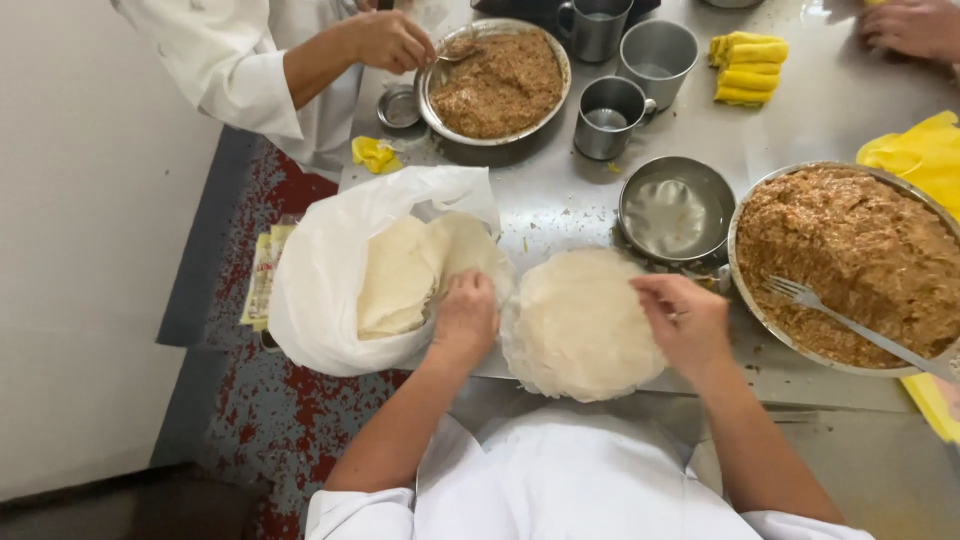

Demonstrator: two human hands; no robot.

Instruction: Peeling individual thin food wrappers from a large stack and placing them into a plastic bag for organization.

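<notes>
Both hands on the wrappers at the near edge of the bench.

Left hand (464,318) pinches the left rim of the round wrapper stack (580,322), fingers curled; right hand (688,322) grips its right rim. White bag of wrappers (330,270) lies just left; big bowl of brown filling (850,262) with a fork (850,322) sits right.

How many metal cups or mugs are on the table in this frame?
3, clustered at the far side: a mug at the top edge, a cup to its right, and a mug beside the far filling bowl. More may lie out of frame.
</notes>
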